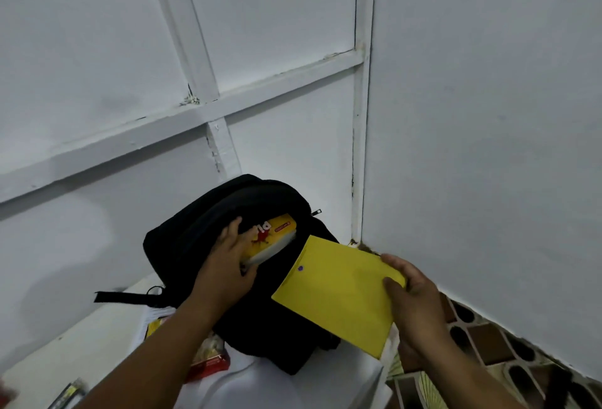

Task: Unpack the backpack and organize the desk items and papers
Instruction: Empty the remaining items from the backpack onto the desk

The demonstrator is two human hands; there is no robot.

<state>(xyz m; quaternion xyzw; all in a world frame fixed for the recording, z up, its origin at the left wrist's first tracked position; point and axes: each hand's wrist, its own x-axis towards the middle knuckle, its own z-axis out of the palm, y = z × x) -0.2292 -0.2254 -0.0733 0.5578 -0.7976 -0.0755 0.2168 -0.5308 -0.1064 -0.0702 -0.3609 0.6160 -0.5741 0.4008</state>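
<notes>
white desk (97,337): left hand (228,265) grips book (270,239) in backpack (202,239), right hand (413,304) pinches envelope (338,294)

The left hand (228,265) grips a yellow book (272,239) inside the open black backpack (182,245); just right of the backpack, the right hand (412,298) pinches a yellow envelope (338,294).

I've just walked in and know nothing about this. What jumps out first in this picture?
The bright yellow envelope at centre right, pinched at its corner by the right hand. Next to it a black backpack stands open against the white wall, and the left hand grips a yellow book with red lettering sticking out of its mouth.
</notes>
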